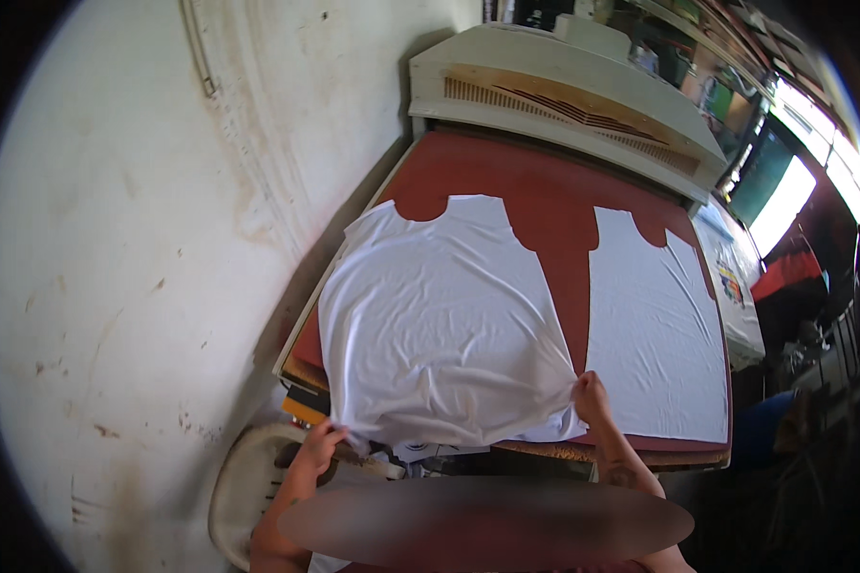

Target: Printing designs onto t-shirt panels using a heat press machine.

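A white cut shirt panel with a scooped neckline lies on the red-brown bed of a large machine, its near part rippled and creased. My left hand pinches its lower left corner just past the bed's front edge. At the lower right corner, my right hand is closed on the bunched fabric, pulling folds toward it. To the right, a second white shirt panel lies fairly flat, touched by neither hand.
The machine's cream hood with slatted vents spans the far end. A stained white wall runs along the left. Below the bed's left corner stands a pale plastic chair. Beyond the right edge is a printed white cloth.
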`<state>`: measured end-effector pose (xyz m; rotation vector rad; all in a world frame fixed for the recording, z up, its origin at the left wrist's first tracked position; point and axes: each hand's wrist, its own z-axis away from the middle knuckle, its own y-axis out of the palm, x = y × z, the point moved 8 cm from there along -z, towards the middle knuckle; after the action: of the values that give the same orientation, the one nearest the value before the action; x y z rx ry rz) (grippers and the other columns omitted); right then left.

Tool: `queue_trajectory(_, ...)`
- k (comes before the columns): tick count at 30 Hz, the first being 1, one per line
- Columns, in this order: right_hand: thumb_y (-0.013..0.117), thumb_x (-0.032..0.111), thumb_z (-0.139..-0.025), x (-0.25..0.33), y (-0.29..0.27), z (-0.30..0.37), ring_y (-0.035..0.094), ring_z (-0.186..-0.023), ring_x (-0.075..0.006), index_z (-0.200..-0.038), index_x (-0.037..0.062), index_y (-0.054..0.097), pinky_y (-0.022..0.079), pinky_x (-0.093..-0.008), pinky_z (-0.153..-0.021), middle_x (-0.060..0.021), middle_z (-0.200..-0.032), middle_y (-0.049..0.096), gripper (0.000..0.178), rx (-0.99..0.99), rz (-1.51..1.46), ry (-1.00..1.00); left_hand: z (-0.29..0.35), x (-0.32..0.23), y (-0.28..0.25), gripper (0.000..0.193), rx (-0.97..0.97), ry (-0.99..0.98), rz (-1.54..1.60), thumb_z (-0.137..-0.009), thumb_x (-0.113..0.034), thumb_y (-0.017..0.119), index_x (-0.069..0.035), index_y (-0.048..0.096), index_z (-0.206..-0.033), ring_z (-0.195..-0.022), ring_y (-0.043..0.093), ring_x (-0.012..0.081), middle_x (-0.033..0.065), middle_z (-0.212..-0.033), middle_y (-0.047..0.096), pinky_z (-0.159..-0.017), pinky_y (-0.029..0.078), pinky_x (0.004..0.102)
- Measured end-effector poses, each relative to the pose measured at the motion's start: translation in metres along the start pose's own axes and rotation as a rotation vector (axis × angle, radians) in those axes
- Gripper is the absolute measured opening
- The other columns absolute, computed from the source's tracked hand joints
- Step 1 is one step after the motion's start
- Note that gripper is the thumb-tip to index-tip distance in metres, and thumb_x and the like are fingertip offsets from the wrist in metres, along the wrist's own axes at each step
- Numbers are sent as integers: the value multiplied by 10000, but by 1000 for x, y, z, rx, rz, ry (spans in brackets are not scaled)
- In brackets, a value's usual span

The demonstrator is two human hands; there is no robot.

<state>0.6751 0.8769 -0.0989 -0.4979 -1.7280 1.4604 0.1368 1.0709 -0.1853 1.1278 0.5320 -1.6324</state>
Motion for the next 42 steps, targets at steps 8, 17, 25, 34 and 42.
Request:
queue_trajectory(8,663,135,-780,3,-222,70,507,-591,-93,-865,74,459,432,-238,-537,-9,-694,517,230,89,-1615,-321,134,-307,12,485,-90,776,61,-864,-212,595,-61,420,-1290,-995,552,213,75,-1037,578,-868,463,370)
queue_trajectory(17,567,131,-846,92,-345,-18,565,-893,-159,-1112,-44,551,444,-289,-799,-95,-1001,590,318,-154,-1300,-372,-10,-467,86,299,-103,817,-145,-908,-161,524,-14,534,-1168,-871,563,125,62,-1018,609,-780,450,227)
queue_trajectory(25,614,168,-800,87,-335,-258,506,-996,-187,-1216,49,491,413,-389,-841,-71,-1066,546,451,-309,-1280,-204,-152,-550,214,419,101,875,-159,-894,-132,516,-26,465,-1296,-1107,497,169,97,-1202,541,-940,390,309)
queue_trajectory(34,510,90,-885,100,-384,-149,554,-914,-159,-1258,-14,463,476,-313,-816,-94,-1110,552,390,-401,-1192,-525,-91,-540,166,393,122,970,9,-875,-94,530,3,482,-1253,-1100,494,187,89,-1213,522,-965,377,314)
queue_trajectory(42,552,-79,-734,14,-147,-109,556,-965,-182,-1272,-35,463,473,-298,-811,-105,-1164,522,546,-104,-1239,-97,-197,-352,141,389,159,489,-138,-794,33,523,-28,506,-1178,-908,577,170,95,-1028,599,-837,471,298)
